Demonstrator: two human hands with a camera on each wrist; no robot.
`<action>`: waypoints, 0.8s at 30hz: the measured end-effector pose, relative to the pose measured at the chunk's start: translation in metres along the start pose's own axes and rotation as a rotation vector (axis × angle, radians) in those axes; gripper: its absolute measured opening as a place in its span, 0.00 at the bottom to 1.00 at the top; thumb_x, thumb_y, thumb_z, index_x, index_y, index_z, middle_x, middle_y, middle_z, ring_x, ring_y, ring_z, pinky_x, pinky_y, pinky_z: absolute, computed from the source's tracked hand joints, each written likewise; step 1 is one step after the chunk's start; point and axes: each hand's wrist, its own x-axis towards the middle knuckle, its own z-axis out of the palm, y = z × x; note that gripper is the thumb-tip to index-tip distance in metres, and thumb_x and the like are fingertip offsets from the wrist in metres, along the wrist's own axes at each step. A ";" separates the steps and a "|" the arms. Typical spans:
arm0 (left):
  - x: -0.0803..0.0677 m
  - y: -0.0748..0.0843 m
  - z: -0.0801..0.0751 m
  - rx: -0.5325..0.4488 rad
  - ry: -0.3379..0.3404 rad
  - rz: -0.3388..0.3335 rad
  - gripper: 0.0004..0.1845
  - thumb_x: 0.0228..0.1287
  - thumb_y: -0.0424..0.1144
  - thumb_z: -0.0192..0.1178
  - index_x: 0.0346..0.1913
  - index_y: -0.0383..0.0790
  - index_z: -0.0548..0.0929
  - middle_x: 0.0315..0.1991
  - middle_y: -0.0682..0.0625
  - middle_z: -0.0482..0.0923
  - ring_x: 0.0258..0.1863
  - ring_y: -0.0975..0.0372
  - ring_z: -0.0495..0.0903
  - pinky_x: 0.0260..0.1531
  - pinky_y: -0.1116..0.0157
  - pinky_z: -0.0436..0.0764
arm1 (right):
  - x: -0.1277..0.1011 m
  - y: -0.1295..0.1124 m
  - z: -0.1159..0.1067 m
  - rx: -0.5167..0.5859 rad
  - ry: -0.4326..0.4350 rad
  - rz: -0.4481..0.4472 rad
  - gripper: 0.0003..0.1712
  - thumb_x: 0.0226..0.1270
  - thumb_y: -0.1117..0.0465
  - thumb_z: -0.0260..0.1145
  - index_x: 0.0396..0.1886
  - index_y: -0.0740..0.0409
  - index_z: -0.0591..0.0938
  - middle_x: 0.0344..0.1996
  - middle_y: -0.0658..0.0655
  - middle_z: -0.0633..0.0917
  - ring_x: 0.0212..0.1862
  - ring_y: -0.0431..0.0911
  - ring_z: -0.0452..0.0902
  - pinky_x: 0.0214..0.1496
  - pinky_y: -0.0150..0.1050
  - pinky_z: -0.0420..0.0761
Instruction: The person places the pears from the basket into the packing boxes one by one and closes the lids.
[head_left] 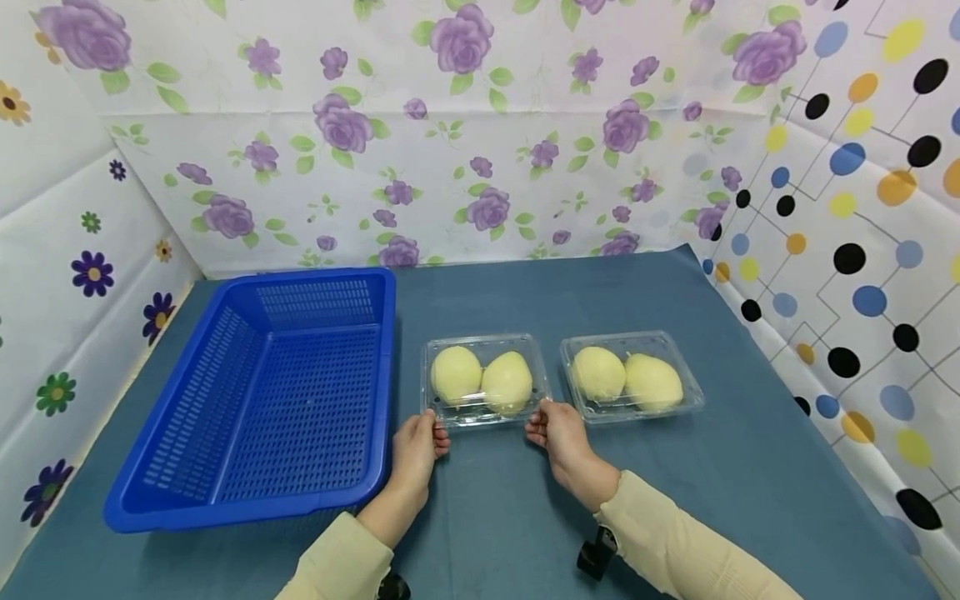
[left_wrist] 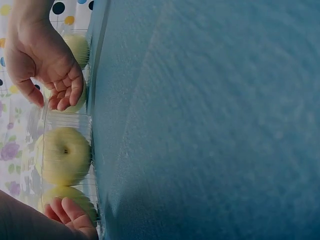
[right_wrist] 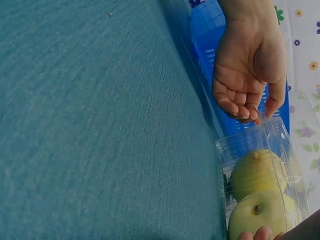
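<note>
Two pale yellow pears sit side by side in a clear plastic clamshell box on the table. My left hand pinches its near left corner between thumb and index finger, with the other fingers curled below; the right wrist view shows this left hand at the box edge. At the near right corner, my right hand pinches the rim in the same way. From the left wrist, the right hand appears beyond the pears, and the left hand's fingers partly cover one pear.
To the left stands a large blue plastic basket with nothing in it. A second clear box with two pears lies to the right. Blue-grey cloth covers the table, and patterned sheets hang around it.
</note>
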 end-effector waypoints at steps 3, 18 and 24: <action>0.001 0.000 0.000 0.010 -0.008 0.003 0.13 0.72 0.35 0.42 0.32 0.31 0.72 0.23 0.52 0.69 0.22 0.67 0.71 0.24 0.73 0.75 | 0.002 0.001 -0.002 -0.015 -0.014 -0.021 0.10 0.77 0.64 0.40 0.41 0.66 0.67 0.25 0.50 0.72 0.28 0.40 0.70 0.40 0.35 0.75; 0.001 0.001 0.002 0.026 0.015 0.015 0.11 0.69 0.32 0.43 0.28 0.35 0.71 0.22 0.53 0.68 0.22 0.67 0.69 0.23 0.73 0.73 | 0.004 0.001 -0.002 -0.029 -0.005 -0.057 0.09 0.76 0.68 0.39 0.39 0.68 0.66 0.23 0.50 0.71 0.26 0.39 0.69 0.34 0.31 0.73; 0.000 0.002 0.001 0.018 0.035 0.003 0.11 0.66 0.31 0.44 0.26 0.36 0.71 0.21 0.53 0.68 0.21 0.67 0.69 0.22 0.73 0.73 | 0.002 0.000 -0.001 -0.036 -0.001 -0.036 0.09 0.76 0.68 0.40 0.38 0.68 0.67 0.23 0.50 0.71 0.26 0.39 0.69 0.33 0.31 0.73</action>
